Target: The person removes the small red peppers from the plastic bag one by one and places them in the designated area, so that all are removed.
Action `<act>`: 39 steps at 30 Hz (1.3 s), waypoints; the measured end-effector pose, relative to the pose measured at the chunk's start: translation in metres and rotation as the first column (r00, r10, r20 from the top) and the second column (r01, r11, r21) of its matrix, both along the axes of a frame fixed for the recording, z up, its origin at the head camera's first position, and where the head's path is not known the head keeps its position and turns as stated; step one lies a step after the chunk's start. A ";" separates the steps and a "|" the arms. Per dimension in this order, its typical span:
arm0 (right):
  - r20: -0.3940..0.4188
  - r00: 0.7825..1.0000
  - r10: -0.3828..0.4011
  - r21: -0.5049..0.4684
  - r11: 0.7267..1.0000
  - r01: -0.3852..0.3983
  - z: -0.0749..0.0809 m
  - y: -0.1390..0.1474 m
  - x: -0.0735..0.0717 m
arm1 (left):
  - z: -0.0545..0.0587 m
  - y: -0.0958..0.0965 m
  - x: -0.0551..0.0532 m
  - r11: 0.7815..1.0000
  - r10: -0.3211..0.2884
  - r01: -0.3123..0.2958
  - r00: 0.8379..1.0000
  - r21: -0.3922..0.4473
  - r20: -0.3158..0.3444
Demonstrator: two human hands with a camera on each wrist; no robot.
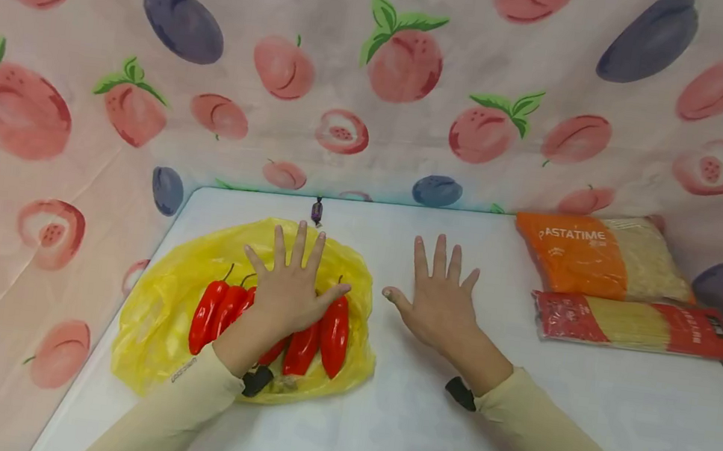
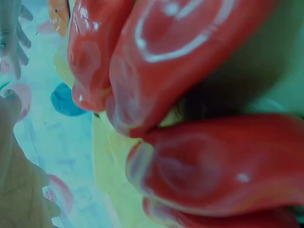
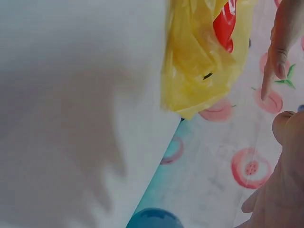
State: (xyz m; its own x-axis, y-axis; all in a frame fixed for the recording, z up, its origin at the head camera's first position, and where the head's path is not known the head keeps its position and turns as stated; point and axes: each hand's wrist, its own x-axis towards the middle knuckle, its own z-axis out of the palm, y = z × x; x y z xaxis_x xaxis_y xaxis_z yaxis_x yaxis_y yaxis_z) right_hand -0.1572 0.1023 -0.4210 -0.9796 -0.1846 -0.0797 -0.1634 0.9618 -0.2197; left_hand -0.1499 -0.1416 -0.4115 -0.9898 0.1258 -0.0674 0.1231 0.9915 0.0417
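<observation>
In the head view, my left hand [image 1: 288, 295] is held palm down with fingers spread over several red peppers [image 1: 335, 335]. The peppers lie on a crumpled yellow plastic bag [image 1: 163, 299], and the hand and forearm hide some of them. Whether that hand touches the peppers cannot be told. Glossy peppers [image 2: 209, 166] fill much of the left wrist view. To the right of the bag, my right hand [image 1: 442, 311] is spread over the white table [image 1: 404, 426], fingers straight, holding nothing. Its shadow falls on the tabletop in the right wrist view.
An orange PASTATIME packet [image 1: 579, 241] lies at the back right, with a red and clear packet of long noodles [image 1: 637, 325] in front of it. A small dark wrapped item [image 1: 317, 210] sits near the table's back edge. Fruit-printed cloth [image 1: 398, 147] stands behind the table.
</observation>
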 end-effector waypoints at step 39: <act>0.205 0.964 0.168 -0.130 0.981 -0.143 0.021 -0.096 0.015 | 0.017 -0.141 0.092 0.881 0.470 -0.468 0.883 0.071 -0.009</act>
State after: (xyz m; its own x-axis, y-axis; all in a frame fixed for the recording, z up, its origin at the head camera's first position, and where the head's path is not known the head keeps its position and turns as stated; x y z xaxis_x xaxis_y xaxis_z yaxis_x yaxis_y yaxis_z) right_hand -0.1419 0.0059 -0.3997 -0.9003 -0.3534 -0.2542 -0.2463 0.8950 -0.3720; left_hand -0.0583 -0.2822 -0.3949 -0.9352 -0.3505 -0.0495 -0.3540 0.9286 0.1113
